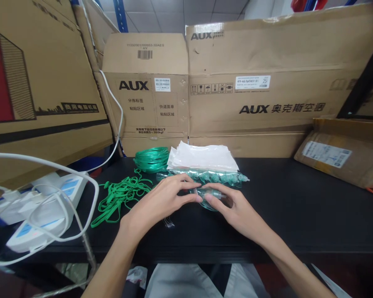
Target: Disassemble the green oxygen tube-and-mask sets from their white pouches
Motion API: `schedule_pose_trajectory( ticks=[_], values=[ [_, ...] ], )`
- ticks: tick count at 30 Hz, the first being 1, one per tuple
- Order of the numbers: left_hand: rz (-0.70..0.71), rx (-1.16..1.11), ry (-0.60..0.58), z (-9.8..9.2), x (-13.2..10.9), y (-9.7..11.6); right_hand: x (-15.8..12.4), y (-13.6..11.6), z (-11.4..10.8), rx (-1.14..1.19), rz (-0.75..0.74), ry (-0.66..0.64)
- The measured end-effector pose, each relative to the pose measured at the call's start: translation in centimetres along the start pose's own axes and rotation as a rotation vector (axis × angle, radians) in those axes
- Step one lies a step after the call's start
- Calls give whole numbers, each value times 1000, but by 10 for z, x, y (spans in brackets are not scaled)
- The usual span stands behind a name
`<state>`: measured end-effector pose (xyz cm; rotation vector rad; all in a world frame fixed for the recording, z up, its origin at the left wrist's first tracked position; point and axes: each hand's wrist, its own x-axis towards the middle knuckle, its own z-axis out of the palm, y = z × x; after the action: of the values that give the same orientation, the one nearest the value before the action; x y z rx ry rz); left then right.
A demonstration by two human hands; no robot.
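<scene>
I have left hand (170, 193) and right hand (238, 203) fingers holding one clear green plastic piece (209, 205); white sheets (203, 158) farther.

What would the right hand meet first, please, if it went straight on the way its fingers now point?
Past the translucent green piece in its grip, the right hand would probably meet the left hand first, near its fingertips, though depth is hard to judge from this single view.

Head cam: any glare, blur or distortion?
Head: glints on the green coil. Head: translucent piece between left hand and right hand looks soft, partly covered. Head: fine print on the far-right white label unreadable. Head: wide-angle stretch toward the frame edges.
</scene>
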<state>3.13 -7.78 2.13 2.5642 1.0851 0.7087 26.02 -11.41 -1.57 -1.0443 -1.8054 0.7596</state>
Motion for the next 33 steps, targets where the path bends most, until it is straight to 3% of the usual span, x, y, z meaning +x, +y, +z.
schedule_pose_trajectory(
  ticks=[9,16,25,33],
  values=[
    [11,12,55,9,3,6,5,3,-4,165,58,58],
    [61,-171,179,12,9,10,12,-5,-7,284,40,96],
    [19,-177,209,14,11,16,14,-5,-3,372,36,156],
    [17,-145,206,12,12,12,9,-4,-1,482,5,95]
  ],
)
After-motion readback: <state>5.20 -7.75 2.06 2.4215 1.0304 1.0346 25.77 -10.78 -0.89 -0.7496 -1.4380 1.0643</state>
